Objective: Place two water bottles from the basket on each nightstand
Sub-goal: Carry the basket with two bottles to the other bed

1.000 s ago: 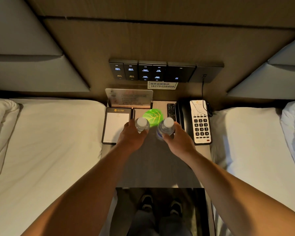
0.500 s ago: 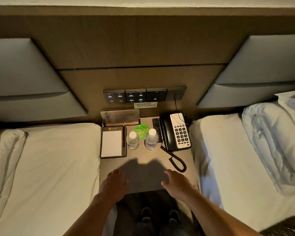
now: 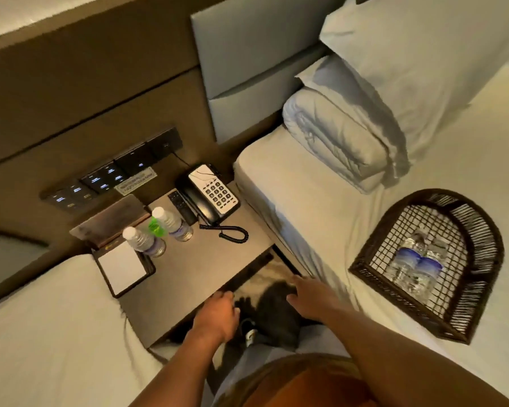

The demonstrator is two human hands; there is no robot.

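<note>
Two clear water bottles with white caps stand upright on the grey nightstand (image 3: 200, 268) between the beds: one bottle (image 3: 143, 242) beside the notepad, the other bottle (image 3: 172, 224) nearer the phone. A dark wicker basket (image 3: 470, 259) lies on the right bed with more bottles (image 3: 415, 262) inside it. My left hand (image 3: 216, 317) hovers at the nightstand's front edge, empty with fingers loose. My right hand (image 3: 310, 296) is off the front right corner, fingers spread, holding nothing.
On the nightstand are a notepad holder (image 3: 122, 267), a card stand, a green glowing disc (image 3: 156, 227), a remote (image 3: 181, 205) and a black phone (image 3: 210, 195) with coiled cord. White beds flank it; pillows and a folded duvet (image 3: 335, 136) lie on the right bed.
Both hands let go of the bottles, which now stand on the nightstand, and drew back to its front edge. The view swung right, bringing the basket on the right bed into sight.
</note>
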